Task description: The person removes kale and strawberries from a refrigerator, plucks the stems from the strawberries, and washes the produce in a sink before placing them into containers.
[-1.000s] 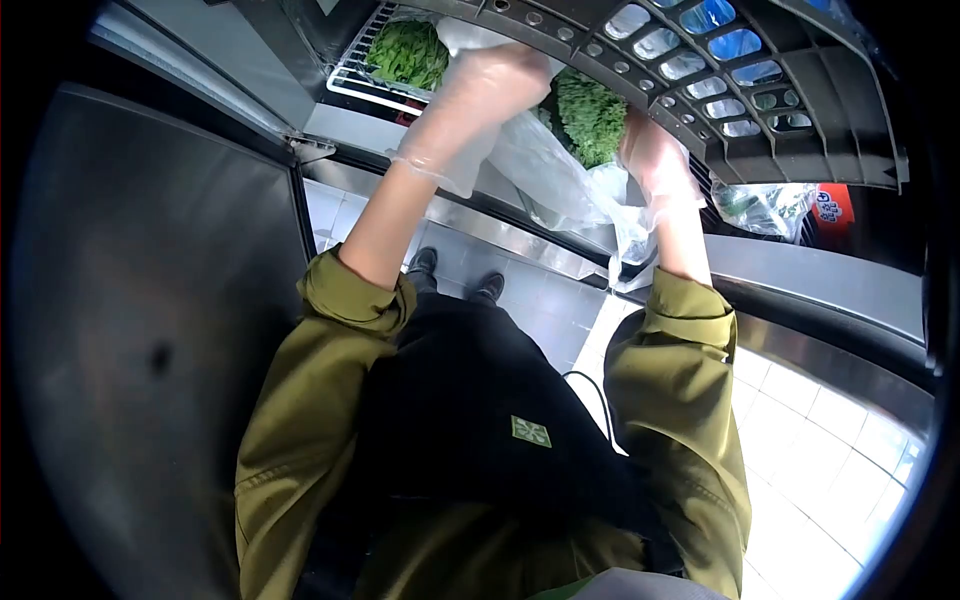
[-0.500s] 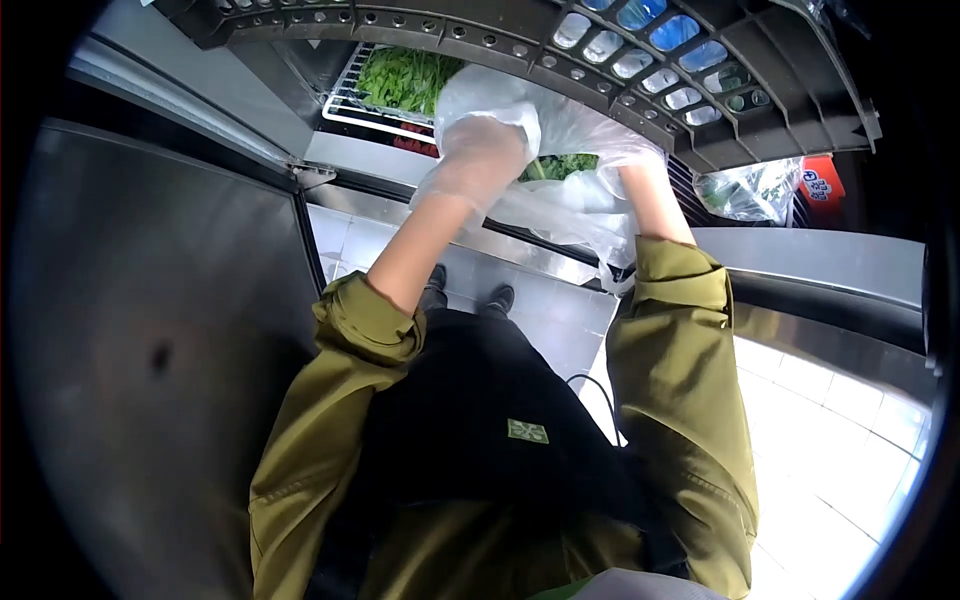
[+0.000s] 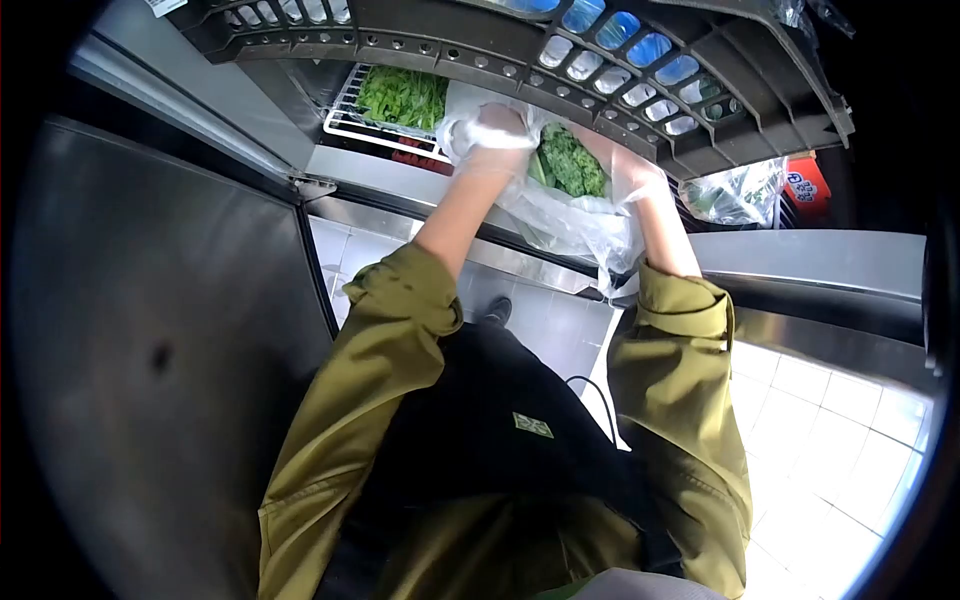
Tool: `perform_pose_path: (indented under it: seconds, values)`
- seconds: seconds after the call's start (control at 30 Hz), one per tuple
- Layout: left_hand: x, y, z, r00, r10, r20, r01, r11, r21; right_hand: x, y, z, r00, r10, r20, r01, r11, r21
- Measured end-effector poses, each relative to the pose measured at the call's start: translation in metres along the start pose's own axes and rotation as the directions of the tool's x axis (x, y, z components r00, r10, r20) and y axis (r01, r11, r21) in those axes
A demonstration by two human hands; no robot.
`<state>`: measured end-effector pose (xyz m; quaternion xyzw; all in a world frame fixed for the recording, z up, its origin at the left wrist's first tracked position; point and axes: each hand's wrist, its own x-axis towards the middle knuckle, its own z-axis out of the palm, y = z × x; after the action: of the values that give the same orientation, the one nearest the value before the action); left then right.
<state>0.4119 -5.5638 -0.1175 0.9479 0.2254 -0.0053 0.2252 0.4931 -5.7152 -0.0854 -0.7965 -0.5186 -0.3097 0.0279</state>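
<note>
White tiled floor [image 3: 830, 470], steel door [image 3: 150, 350]

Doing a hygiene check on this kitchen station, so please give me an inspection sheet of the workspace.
Surface: wire shelf holding loose greens.
Job's things: clear bag of greens, held just before the shelf.
Clutter: second bag, red pack, dark crate overhead.
Hands: gloved; left hand grips the bag's top, right hand at its side, grip unclear.
Cables: thin black cord by the apron.
Surroundings: steel door, tiled floor.
</note>
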Motion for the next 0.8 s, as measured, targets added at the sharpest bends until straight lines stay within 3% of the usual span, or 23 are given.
perform_pose_path:
  seconds: [0.03, 0.07, 0.17, 0.2, 0.3, 0.43, 0.47, 0.53, 0.57, 0.63, 0.67, 0.7, 0.73, 0.8]
  values:
    - [0.010, -0.001, 0.005, 0.999, 0.026, 0.038, -0.026, 1.000, -0.012, -0.004, 0.001, -0.005, 0.999, 0.031, 0.018, -0.032, 0.998, 0.062]
    - [0.052, -0.015, 0.076, 0.996, 0.083, -0.006, -0.084, 0.996, -0.011, -0.009, 0.001, -0.008, 0.998, 0.057, 0.032, -0.060, 0.992, 0.113]
    - [-0.002, -0.001, -0.017, 0.978, 0.127, 0.163, -0.104, 0.984, -0.147, -0.020, 0.005, -0.015, 0.990, 0.131, 0.055, -0.140, 0.964, 0.228]
    - [-0.012, -0.006, -0.016, 0.962, 0.269, -0.050, -0.272, 0.916, -0.295, -0.022, 0.006, -0.018, 0.988, 0.148, 0.053, -0.157, 0.955, 0.253]
    - [-0.027, -0.003, -0.044, 0.935, 0.336, 0.113, -0.219, 0.797, -0.563, -0.029, 0.007, -0.028, 0.978, 0.200, 0.059, -0.208, 0.927, 0.314]
    - [-0.034, -0.007, -0.078, 0.844, 0.449, 0.294, -0.017, 0.571, -0.821, -0.033, 0.005, -0.029, 0.967, 0.247, 0.063, -0.251, 0.886, 0.389]
    - [-0.024, -0.018, -0.058, 0.863, 0.467, 0.193, -0.042, 0.445, -0.894, -0.033, 0.003, -0.031, 0.963, 0.262, 0.056, -0.261, 0.872, 0.414]
    - [-0.019, -0.016, -0.035, 0.917, 0.386, -0.106, -0.246, 0.336, -0.909, -0.034, 0.000, -0.032, 0.955, 0.292, 0.039, -0.277, 0.844, 0.460]
    - [-0.020, -0.015, -0.029, 0.915, 0.356, -0.190, -0.325, 0.373, -0.869, -0.033, -0.002, -0.031, 0.949, 0.312, 0.039, -0.290, 0.818, 0.498]
    - [-0.030, -0.004, -0.034, 0.890, 0.288, -0.353, -0.452, 0.468, -0.759, -0.034, -0.005, -0.031, 0.912, 0.391, 0.125, -0.367, 0.637, 0.678]
    - [-0.035, 0.001, -0.037, 0.879, 0.317, -0.355, -0.476, 0.554, -0.684, -0.033, -0.004, -0.031, 0.785, 0.465, 0.409, -0.524, 0.147, 0.839]
    - [-0.038, 0.010, -0.041, 0.869, 0.346, -0.353, -0.494, 0.631, -0.598, -0.017, -0.012, -0.045, 0.703, 0.436, 0.561, -0.614, -0.024, 0.789]
    - [-0.035, 0.029, -0.040, 0.904, 0.279, -0.324, -0.397, 0.830, -0.393, -0.002, -0.019, -0.059, 0.600, 0.394, 0.696, -0.689, -0.187, 0.700]
    - [-0.017, 0.028, -0.001, 0.889, 0.331, -0.316, -0.424, 0.855, -0.298, -0.013, -0.011, -0.048, 0.628, 0.398, 0.669, -0.689, -0.116, 0.715]
